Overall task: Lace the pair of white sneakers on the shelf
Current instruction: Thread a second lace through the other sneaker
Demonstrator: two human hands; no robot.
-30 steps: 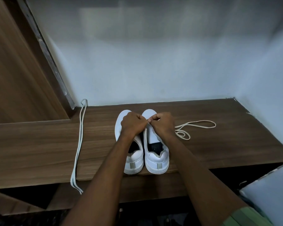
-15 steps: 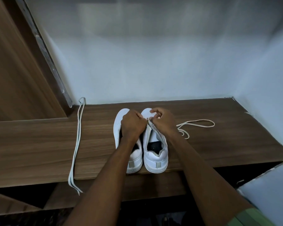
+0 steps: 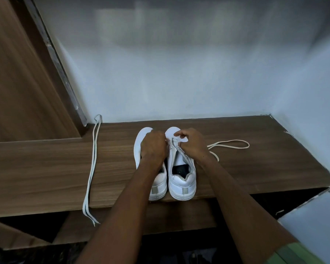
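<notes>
Single view only: head-worn wide-angle camera, so no second view shares any of the scene. It looks forward and steeply down onto the wooden shelf [image 3: 236, 168], from above and in front of the shelf's near edge. The shelf's front edge crosses the lower half of the frame; the dark space beneath the shelf fills the bottom strip. Behind the shelf, the pale wall [image 3: 179, 73] takes up the upper half. Left of the shelf a wood panel [image 3: 17, 82] leans inward, bent by lens distortion. Camera is close: both forearms enter from the bottom edge and reach the shelf's middle. Right of the shelf, a side wall closes the frame.
</notes>
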